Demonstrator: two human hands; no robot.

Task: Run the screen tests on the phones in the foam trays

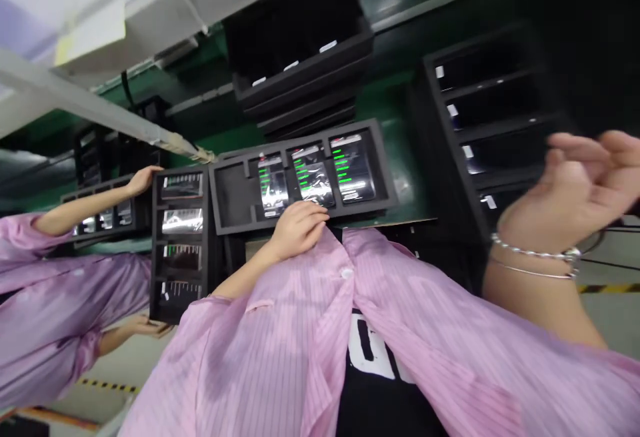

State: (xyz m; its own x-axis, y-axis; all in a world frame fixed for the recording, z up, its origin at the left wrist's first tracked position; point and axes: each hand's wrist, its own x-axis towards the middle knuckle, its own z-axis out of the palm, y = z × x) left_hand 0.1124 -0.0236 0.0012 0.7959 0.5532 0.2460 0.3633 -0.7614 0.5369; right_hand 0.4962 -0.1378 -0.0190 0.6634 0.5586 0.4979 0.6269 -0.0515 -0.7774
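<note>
Where the left fingers (310, 213) end — a phone (314, 180) lies just beyond.

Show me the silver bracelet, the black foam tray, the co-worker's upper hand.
Silver bracelet (535, 250), head view, strand at the wrist.
Black foam tray (231, 193), head view, bare end slot.
Co-worker's upper hand (141, 181), head view, back of the hand.

Large white lettering (367, 347) runs across the black T-shirt (385, 410), cropped and unreadable as a word. Phone screens (353, 169) show green bars and tiny white text, too small to read. White labels (328, 46) on a black foam tray (300, 67) are also illegible.
</note>
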